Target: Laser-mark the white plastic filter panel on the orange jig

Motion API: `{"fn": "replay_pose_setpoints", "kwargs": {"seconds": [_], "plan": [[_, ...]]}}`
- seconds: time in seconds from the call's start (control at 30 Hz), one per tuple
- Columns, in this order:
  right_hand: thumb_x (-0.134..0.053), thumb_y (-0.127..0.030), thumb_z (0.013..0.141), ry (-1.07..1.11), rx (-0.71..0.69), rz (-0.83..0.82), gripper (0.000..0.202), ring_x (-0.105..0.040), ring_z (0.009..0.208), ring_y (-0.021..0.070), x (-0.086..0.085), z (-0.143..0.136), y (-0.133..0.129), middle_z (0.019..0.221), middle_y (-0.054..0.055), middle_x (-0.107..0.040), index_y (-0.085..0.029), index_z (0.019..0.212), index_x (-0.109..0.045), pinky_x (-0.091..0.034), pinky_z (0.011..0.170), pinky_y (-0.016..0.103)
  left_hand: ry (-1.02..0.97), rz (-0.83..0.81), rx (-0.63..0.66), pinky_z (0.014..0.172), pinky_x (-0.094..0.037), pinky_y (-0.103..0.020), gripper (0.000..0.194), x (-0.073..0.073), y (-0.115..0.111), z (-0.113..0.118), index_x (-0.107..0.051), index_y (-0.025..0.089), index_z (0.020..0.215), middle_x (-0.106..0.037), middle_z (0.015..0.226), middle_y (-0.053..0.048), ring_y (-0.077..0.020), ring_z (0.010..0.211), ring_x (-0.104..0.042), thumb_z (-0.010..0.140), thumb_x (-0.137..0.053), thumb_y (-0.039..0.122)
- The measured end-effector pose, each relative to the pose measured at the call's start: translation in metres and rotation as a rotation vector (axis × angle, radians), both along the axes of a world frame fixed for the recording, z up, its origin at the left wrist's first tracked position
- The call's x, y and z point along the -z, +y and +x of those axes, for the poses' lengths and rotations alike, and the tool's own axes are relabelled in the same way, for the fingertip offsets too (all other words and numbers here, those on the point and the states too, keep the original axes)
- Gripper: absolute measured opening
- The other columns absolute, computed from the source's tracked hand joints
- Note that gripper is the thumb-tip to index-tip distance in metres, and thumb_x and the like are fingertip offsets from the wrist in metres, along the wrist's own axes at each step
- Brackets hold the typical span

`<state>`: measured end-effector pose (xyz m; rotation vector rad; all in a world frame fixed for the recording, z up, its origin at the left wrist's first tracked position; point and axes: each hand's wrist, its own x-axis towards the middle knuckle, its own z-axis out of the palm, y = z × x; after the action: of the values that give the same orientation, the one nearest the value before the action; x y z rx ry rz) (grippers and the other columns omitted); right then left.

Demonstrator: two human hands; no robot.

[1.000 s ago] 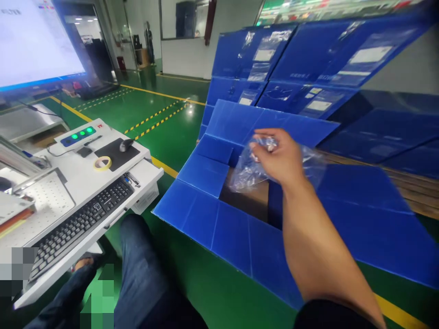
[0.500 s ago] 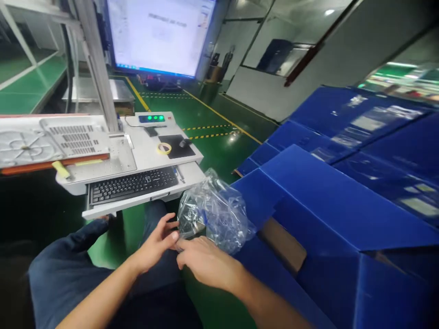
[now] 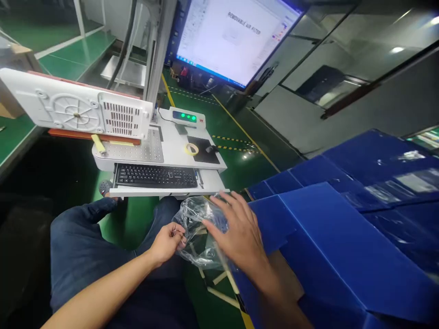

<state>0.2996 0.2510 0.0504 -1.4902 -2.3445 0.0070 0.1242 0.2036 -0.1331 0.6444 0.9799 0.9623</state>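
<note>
Green floor (image 3: 118,233) underfoot, white surface (image 3: 171,148) ahead. Left hand (image 3: 167,244): fingers now pinched on the near edge of a clear plastic bag (image 3: 199,214); spread half a second ago. Right hand (image 3: 240,228): fingers splayed open over the bag's other side, earlier bunched beside the left; contact unclear. Bag between both hands, near the blue carton (image 3: 329,256). Farther out: keyboard (image 3: 154,177), tape roll (image 3: 187,149), vented white panel (image 3: 61,109), now showing more.
</note>
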Motion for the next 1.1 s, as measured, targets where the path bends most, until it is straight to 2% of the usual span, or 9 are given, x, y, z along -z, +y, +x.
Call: {"fn": "replay_pose_setpoints", "kwargs": {"seconds": [0.1,0.2,0.33,0.43,0.5,0.7,0.87,0.97,1.1], "plan": [[-0.076,-0.043,0.09,-0.059,0.219,-0.269,0.08,-0.061,0.144,0.0407,0.026,0.013,0.029,0.158,0.018,-0.062,-0.02,0.163,-0.053,-0.054,0.113,0.058,0.043,0.039,-0.017,0.072,-0.053,-0.032,0.043,-0.002,-0.005,-0.011,-0.064,0.019,0.1,-0.075,0.086,-0.006,-0.0213,0.078,-0.074,0.081,-0.08,0.054],[-0.06,-0.042,0.096,-0.127,0.279,-0.475,0.053,-0.075,0.115,0.0354,0.039,0.022,0.046,0.123,0.014,-0.079,-0.02,0.143,-0.07,-0.058,0.098,0.048,0.128,0.011,-0.037,0.069,-0.052,-0.032,0.045,-0.002,-0.009,-0.024,-0.064,0.019,0.095,-0.077,0.084,-0.007,-0.0243,0.081,-0.076,0.083,-0.077,0.06],[-0.05,-0.057,0.099,-0.012,0.235,-0.299,0.044,-0.076,0.099,0.0328,0.004,0.025,0.049,0.106,0.011,-0.081,-0.026,0.1,-0.081,-0.054,0.085,0.042,0.179,0.02,-0.128,0.067,-0.052,-0.033,0.05,-0.012,-0.006,-0.043,-0.059,0.021,0.083,-0.075,0.075,-0.006,-0.0214,0.069,-0.07,0.089,-0.067,0.07],[-0.054,-0.066,0.1,0.124,0.275,-0.126,0.047,-0.072,0.079,0.0277,-0.032,0.017,0.045,0.085,0.008,-0.078,-0.026,0.097,-0.078,-0.05,0.073,0.037,0.219,0.101,-0.178,0.068,-0.052,-0.032,0.049,-0.024,0.0,-0.055,-0.058,0.022,0.082,-0.075,0.077,-0.005,-0.0204,0.071,-0.068,0.095,-0.061,0.069],[-0.053,-0.067,0.102,0.159,0.279,-0.097,0.048,-0.067,0.068,0.0248,-0.041,0.007,0.04,0.075,0.006,-0.073,-0.026,0.099,-0.078,-0.047,0.067,0.035,0.259,0.104,-0.161,0.066,-0.051,-0.03,0.045,-0.027,0.003,-0.059,-0.058,0.023,0.085,-0.075,0.079,-0.004,-0.0204,0.071,-0.07,0.096,-0.061,0.066],[-0.077,-0.04,0.088,-0.032,-0.066,-0.64,0.031,-0.071,0.083,0.0246,-0.004,-0.037,0.012,0.09,0.002,-0.076,-0.028,0.117,-0.078,-0.048,0.074,0.033,0.429,0.042,0.041,0.059,-0.045,-0.029,0.044,-0.005,-0.008,-0.064,-0.054,0.024,0.082,-0.069,0.071,0.0,-0.0188,0.058,-0.067,0.092,-0.064,0.066],[-0.074,-0.032,0.087,0.057,-0.072,-0.666,0.034,-0.067,0.084,0.022,0.0,-0.044,0.019,0.094,0.002,-0.074,-0.027,0.121,-0.079,-0.048,0.078,0.034,0.49,0.078,-0.008,0.066,-0.044,-0.03,0.046,0.004,-0.017,-0.08,-0.053,0.024,0.079,-0.065,0.072,0.0,-0.0196,0.067,-0.062,0.096,-0.056,0.066],[-0.065,-0.048,0.092,0.169,0.067,-0.51,0.035,-0.063,0.073,0.0222,-0.036,-0.015,0.042,0.086,0.004,-0.073,-0.025,0.111,-0.082,-0.047,0.069,0.035,0.546,0.209,-0.013,0.069,-0.039,-0.03,0.047,-0.022,0.004,-0.076,-0.052,0.023,0.077,-0.057,0.072,0.001,-0.0193,0.072,-0.054,0.1,-0.051,0.064],[-0.06,-0.06,0.092,0.194,0.417,0.044,0.045,-0.057,0.06,0.0218,-0.123,0.05,0.045,0.074,0.006,-0.069,-0.023,0.105,-0.081,-0.042,0.059,0.036,0.451,0.512,0.081,0.079,-0.043,-0.032,0.044,-0.103,0.052,-0.027,-0.059,0.022,0.083,-0.064,0.084,-0.002,-0.0213,0.082,-0.057,0.103,-0.05,0.06]]}}
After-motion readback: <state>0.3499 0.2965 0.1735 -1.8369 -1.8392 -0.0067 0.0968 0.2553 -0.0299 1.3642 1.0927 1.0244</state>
